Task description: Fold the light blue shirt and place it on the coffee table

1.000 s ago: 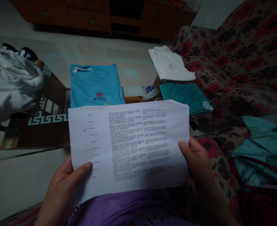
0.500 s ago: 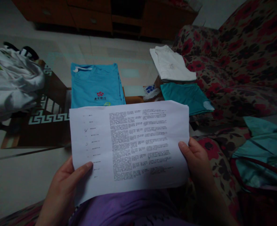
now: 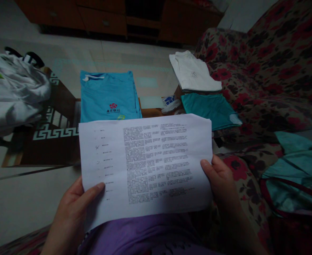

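Note:
Between my two hands I hold a white printed sheet of paper [image 3: 156, 166], with blocks of small text and a few handwritten marks at its left. My left hand [image 3: 78, 203] grips the lower left edge, thumb on top and fingers hidden behind. On the right edge my right hand [image 3: 221, 180] pinches the paper the same way. Beyond the sheet's top edge lies a folded blue T-shirt [image 3: 108, 95] with a red flower logo, its lower part covered by the paper.
A folded white shirt [image 3: 195, 72] and a folded teal garment [image 3: 209, 109] lie at the right, beside a floral sofa [image 3: 278, 71]. A crumpled white garment [image 3: 12, 92] is at the left on the glass-topped table [image 3: 39, 148]. Light-teal fabric [image 3: 296, 170] lies at the far right.
Almost nothing differs. The view has shifted very slightly, and both hands keep the same hold on the paper.

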